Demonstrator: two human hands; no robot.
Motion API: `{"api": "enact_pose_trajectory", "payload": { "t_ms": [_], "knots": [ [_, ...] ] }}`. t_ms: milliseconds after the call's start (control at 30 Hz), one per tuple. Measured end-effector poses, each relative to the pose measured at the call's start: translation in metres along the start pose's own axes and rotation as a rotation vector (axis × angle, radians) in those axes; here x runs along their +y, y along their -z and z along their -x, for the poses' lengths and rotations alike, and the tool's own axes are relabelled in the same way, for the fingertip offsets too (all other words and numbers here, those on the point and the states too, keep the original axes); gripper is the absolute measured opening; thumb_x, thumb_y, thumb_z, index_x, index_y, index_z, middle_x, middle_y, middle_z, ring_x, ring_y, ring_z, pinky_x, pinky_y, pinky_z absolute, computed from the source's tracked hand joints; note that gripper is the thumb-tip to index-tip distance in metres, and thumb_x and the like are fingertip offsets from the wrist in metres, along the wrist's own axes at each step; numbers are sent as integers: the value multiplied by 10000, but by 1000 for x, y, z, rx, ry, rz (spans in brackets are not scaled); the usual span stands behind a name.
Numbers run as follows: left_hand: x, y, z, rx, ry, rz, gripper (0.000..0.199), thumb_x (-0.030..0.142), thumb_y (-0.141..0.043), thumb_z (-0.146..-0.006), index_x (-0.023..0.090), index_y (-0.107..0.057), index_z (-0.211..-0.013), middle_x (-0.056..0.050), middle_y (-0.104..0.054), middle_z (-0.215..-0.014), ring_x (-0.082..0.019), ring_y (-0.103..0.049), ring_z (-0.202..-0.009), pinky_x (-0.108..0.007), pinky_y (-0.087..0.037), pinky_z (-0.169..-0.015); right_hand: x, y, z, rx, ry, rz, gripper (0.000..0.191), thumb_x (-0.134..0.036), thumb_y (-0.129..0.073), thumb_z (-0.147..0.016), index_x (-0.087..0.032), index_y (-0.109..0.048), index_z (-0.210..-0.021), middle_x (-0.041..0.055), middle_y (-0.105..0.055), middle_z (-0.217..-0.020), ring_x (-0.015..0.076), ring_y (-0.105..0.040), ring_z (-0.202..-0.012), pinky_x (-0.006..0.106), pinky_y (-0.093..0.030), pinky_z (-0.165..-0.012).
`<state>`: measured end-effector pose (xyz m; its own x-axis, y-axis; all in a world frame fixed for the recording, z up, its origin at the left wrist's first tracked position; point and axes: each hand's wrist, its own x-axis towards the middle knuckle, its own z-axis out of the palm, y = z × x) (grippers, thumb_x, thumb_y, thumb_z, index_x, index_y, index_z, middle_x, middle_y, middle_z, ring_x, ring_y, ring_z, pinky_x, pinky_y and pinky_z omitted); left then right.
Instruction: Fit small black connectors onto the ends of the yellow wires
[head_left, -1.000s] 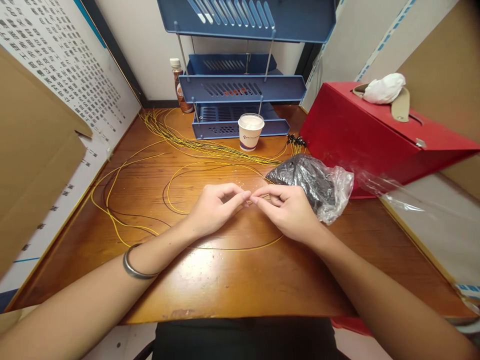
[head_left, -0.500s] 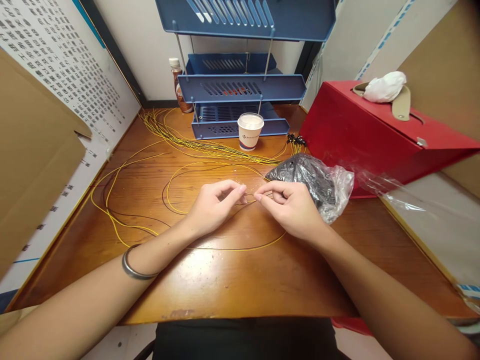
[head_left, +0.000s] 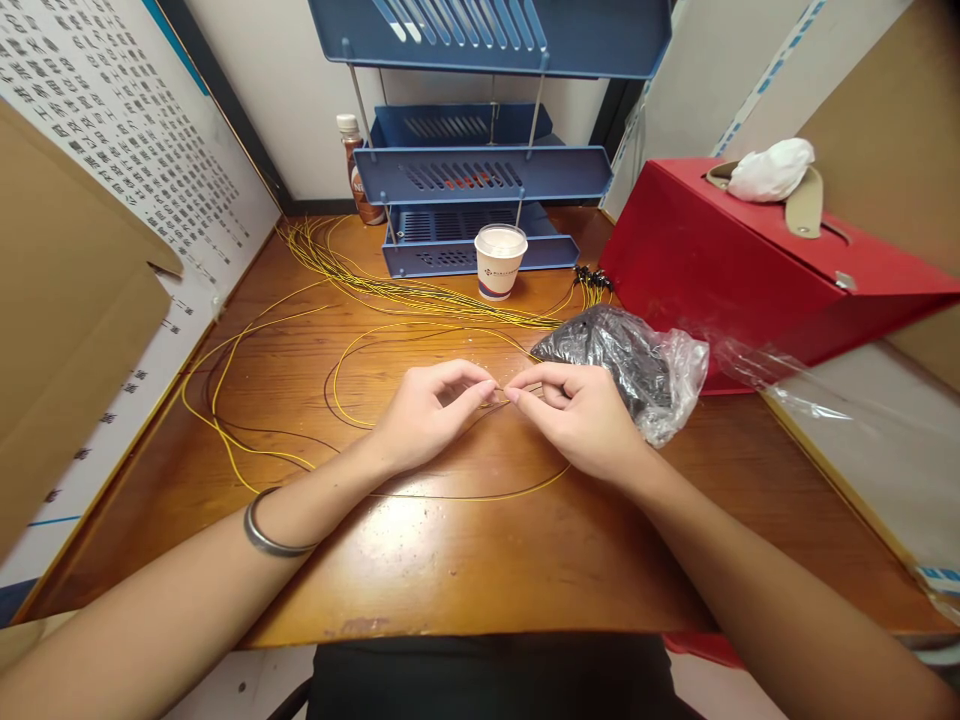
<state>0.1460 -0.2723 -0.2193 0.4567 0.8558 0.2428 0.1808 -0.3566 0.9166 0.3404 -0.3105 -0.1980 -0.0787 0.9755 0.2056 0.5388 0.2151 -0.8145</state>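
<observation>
Over the middle of the wooden table, my left hand (head_left: 439, 410) and my right hand (head_left: 574, 410) meet almost fingertip to fingertip. Each pinches thumb against forefinger on thin yellow and dark wire (head_left: 480, 497), whose loops spread over the tabletop to the left and in front of my hands. The exact wire ends between the fingertips are too small to make out. Just behind my right hand lies a clear plastic bag (head_left: 630, 365) with black contents. A long bundle of the same yellow and black wires (head_left: 420, 295) stretches across the back, with small black ends (head_left: 592, 280) at its right.
A lidded paper cup (head_left: 500, 262) stands before a blue tiered tray rack (head_left: 487, 178). Behind at left is a brown bottle (head_left: 361, 170). A red box (head_left: 720, 260) with white crumpled plastic on top stands at right. Cardboard (head_left: 75, 300) leans in from the left.
My left fingertips have moved slightly right and closed on the wire, nearly meeting my right fingertips. My right hand has hardly moved.
</observation>
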Motion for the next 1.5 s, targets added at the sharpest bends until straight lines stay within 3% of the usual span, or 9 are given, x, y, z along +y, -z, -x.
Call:
{"api": "enact_pose_trajectory", "payload": {
  "t_ms": [467,933,1333,1500],
  "knots": [
    [0,1,0,1,-3,-71,188,305,-658,-926,145,-756,-908,-70,-795,-872,-167,-722,-784,-269,-554,-752,0,1,0,14,-5,-17,218,-293,-639,-841,-156,-804,-801,-82,-268,-499,89,-254,-501,288,-218,-531],
    [2,2,0,-6,-36,-146,169,299,-689,-906,157,-775,-880,-46,-789,-794,-138,-667,-660,-239,-510,-639,1,0,0,5,-7,-8,207,-303,-652,-839,-163,-799,-799,-82,-269,-494,90,-241,-506,284,-210,-533],
    [3,2,0,-25,-49,-119,159,286,-680,-912,163,-782,-904,-51,-802,-853,-162,-713,-754,-256,-538,-722,0,-1,1,-10,22,9,209,-295,-644,-853,-161,-801,-818,-81,-286,-502,93,-258,-507,281,-222,-534],
    [3,2,0,-5,-40,-134,185,331,-699,-901,161,-772,-890,-50,-788,-819,-151,-684,-707,-250,-524,-682,0,-2,2,-10,44,29,199,-267,-634,-847,-162,-800,-814,-81,-291,-491,90,-248,-498,278,-216,-529]
  ]
}}
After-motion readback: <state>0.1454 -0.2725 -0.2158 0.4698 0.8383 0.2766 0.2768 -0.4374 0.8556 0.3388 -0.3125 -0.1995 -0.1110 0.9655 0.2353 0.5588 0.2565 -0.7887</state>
